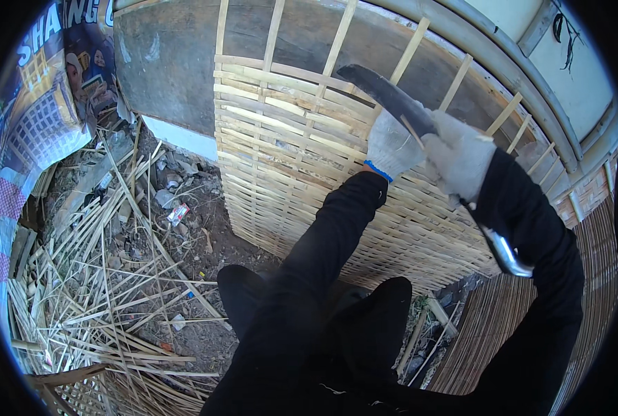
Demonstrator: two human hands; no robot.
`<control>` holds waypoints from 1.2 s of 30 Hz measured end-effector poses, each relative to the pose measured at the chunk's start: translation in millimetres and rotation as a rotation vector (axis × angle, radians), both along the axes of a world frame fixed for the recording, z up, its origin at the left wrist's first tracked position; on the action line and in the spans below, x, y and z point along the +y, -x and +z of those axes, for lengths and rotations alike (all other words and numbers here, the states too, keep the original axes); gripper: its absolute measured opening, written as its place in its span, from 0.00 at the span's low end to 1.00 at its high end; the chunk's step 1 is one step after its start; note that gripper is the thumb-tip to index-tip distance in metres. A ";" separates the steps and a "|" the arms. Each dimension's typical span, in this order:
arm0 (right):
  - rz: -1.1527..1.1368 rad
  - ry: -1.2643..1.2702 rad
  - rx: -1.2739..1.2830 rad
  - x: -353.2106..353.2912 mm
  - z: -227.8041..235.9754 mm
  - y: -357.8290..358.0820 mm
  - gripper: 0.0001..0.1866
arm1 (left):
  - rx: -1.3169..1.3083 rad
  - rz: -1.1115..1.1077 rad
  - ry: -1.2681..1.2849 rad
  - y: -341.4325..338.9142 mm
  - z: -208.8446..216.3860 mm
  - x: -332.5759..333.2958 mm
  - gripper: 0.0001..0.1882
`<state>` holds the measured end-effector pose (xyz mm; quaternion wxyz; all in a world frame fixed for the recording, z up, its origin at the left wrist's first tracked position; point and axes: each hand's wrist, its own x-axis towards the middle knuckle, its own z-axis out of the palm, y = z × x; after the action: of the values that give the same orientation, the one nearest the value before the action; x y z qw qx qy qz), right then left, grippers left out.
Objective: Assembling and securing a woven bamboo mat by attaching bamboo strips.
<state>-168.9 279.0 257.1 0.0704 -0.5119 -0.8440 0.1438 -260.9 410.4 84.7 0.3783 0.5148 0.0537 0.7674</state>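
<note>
Apparently in hand: weaving on a bamboo panel, likely fitting or tapping a strip into its upper rows; which of these, the view leaves unsure.
Panel: one, slanting from the centre of the frame to the right, a dark board behind its top.
Knife: one, upper centre, its curved blade pointing upper left.
Right hand: gloved, fingers clamped on the knife's near end.
Left hand: gloved, at the panel's upper part, partly behind the blade; whether its fingers are apart or together cannot be told.
Next move: probably calls for bracing the weave while the left fingers stay clear of the edge.
Uprights: at least eight bare ends above the weave, crowding at right.
Gloves: two, pale.
Loose strips: lower left, too tangled to count.
Knees: two, lower centre.
</note>
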 end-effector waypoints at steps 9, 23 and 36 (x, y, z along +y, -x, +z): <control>-0.114 0.141 0.230 7.4 -4.8 -8.4 0.24 | 0.395 0.825 -0.117 1.4 11.1 -17.2 0.10; 0.052 -0.299 0.404 19.5 -36.8 18.5 0.13 | 0.314 0.837 -0.069 -7.8 -12.2 4.6 0.21; 0.184 -0.455 -0.058 38.1 -51.3 62.1 0.12 | 0.395 0.290 0.381 -13.0 -61.1 28.1 0.26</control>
<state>-231.0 317.2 205.8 0.1462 -0.4078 -0.8994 -0.0586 -247.9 438.5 23.6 0.3367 0.5609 0.3419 0.6746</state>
